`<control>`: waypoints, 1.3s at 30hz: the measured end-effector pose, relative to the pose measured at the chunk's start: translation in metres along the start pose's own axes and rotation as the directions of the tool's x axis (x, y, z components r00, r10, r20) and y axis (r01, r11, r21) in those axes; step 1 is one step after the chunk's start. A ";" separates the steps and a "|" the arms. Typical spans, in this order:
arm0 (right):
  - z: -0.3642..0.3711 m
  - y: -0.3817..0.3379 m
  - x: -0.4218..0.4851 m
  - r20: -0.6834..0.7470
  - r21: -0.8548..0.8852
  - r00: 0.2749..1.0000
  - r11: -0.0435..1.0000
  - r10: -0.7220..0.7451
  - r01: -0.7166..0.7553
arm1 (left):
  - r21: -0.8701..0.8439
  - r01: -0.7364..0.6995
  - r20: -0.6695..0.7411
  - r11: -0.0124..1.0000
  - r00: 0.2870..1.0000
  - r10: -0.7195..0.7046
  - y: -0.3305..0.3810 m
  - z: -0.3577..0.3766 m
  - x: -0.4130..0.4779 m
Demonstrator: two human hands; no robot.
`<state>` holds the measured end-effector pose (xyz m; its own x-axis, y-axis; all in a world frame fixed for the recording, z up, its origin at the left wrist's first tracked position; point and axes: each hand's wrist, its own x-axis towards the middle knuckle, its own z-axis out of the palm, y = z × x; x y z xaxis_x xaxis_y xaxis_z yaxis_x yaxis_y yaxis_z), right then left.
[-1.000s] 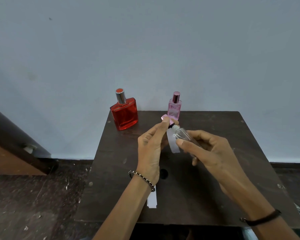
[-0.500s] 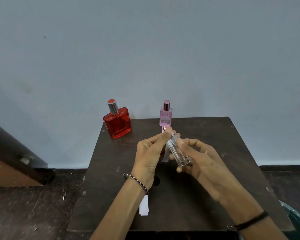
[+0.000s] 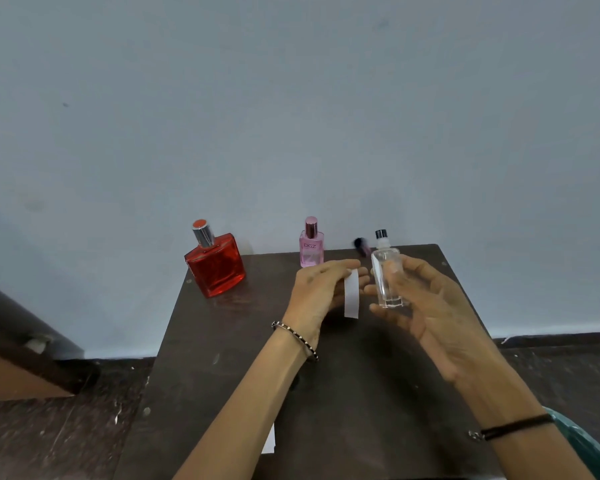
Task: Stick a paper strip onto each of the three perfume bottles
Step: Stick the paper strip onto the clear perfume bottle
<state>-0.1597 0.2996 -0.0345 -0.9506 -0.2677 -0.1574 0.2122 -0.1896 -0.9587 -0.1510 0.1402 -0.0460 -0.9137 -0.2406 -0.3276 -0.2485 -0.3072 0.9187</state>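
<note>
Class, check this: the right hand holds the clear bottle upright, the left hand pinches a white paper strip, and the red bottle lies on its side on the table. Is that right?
One error: the red bottle stands upright on the table, as the head view shows. The right hand does hold the clear bottle upright, and the left hand pinches the white paper strip.

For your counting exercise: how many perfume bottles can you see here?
3. Red bottle at the table's back left, pink bottle at back centre, clear bottle upright in the right hand. None seems hidden.

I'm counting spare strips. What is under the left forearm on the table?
A white paper piece pokes out beside the left forearm near the table front edge; the forearm covers the rest, so I cannot tell its shape or length.
</note>
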 end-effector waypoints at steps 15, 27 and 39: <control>-0.012 0.001 0.008 -0.039 0.040 0.999 0.999 0.004 -0.002 | 0.217 -0.041 -0.058 0.975 0.997 0.055 -0.020 -0.005 0.012; -0.018 0.002 0.009 -0.047 0.041 0.999 0.999 0.006 -0.004 | 0.540 -0.148 -0.161 0.828 0.948 0.274 -0.028 0.011 0.027; -0.018 0.001 0.009 -0.027 0.057 1.000 0.998 -0.015 0.016 | 0.822 0.078 -0.279 0.564 0.919 0.279 -0.020 0.064 0.069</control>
<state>-0.1722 0.3141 -0.0409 -0.9593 -0.2396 -0.1494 0.2091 -0.2475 -0.9461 -0.2294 0.1885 -0.0733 -0.8194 -0.5632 -0.1067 -0.4761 0.5651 0.6738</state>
